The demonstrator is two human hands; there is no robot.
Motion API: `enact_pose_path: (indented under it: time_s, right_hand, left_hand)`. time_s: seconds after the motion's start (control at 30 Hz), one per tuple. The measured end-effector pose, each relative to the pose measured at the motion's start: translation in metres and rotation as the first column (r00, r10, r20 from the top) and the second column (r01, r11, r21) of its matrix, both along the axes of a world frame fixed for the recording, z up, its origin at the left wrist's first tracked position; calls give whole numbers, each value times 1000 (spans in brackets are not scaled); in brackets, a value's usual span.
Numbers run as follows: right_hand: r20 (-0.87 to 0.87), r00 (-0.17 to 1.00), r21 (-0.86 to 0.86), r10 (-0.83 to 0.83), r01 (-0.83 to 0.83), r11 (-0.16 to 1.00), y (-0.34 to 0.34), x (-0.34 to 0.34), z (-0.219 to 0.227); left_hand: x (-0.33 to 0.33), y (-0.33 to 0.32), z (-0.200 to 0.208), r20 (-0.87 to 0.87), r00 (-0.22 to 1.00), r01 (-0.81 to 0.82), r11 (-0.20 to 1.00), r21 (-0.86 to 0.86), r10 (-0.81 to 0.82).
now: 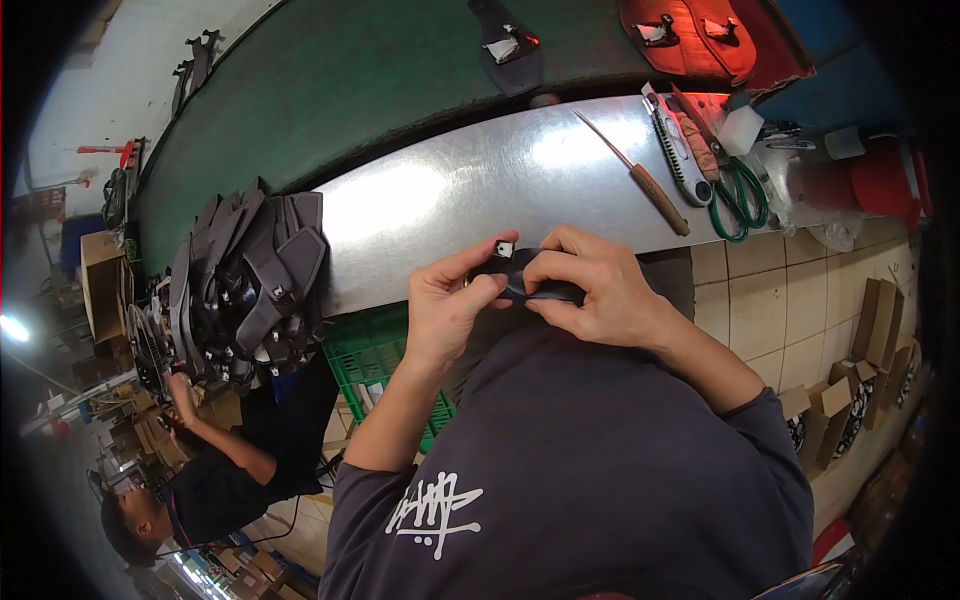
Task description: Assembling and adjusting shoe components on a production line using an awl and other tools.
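Note:
Both hands meet over the front edge of the metal worktop, close to my body. Between them is a dark, curved strap [555, 291], apparently a sandal strap, with a small white square patch at one end. My left hand [452, 295] pinches the end near the patch between thumb and fingers. With bent fingers my right hand [597, 285] grips the strap's other side. Fingers hide much of the piece. Left of the hands, a pile of similar dark straps [250, 270] hangs over the worktop's edge.
On the metal worktop [450, 220] lie a wooden-handled awl [657, 198], a utility knife [678, 150] and green-handled scissors [740, 200]. Beyond runs a green belt [350, 110] carrying a dark sole [512, 60] and red-lit soles [690, 40]. A green crate [350, 365] sits below; a co-worker [220, 470] is at left.

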State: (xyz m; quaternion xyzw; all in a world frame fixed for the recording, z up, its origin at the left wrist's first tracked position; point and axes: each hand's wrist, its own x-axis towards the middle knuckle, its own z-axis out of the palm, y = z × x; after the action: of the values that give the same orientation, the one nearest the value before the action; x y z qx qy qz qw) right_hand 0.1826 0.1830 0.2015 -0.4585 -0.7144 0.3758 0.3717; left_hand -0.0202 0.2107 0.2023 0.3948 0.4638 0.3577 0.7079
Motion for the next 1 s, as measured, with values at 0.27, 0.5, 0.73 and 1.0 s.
enact_pose_path:
  time_s: [0.27,0.5,0.73,1.0]
  right_hand:
    - [58,994,361,-95,68,930,-1,-4,0]
    - [46,998,354,-52,32,935,0,-3,8]
    - [47,992,181,-113,103,978,-4,0,2]
    - [83,980,227,-183,161,961,-8,-1,-5]
  left_hand:
    - [-2,6,13,158,987,7,958,-288,40]
    - [-9,5,10,191,982,44,989,-143,-17]
    - [-13,6,8,90,978,201,962,-186,-187]
    - [4,-1,9,-27,981,189,979,-74,-192]
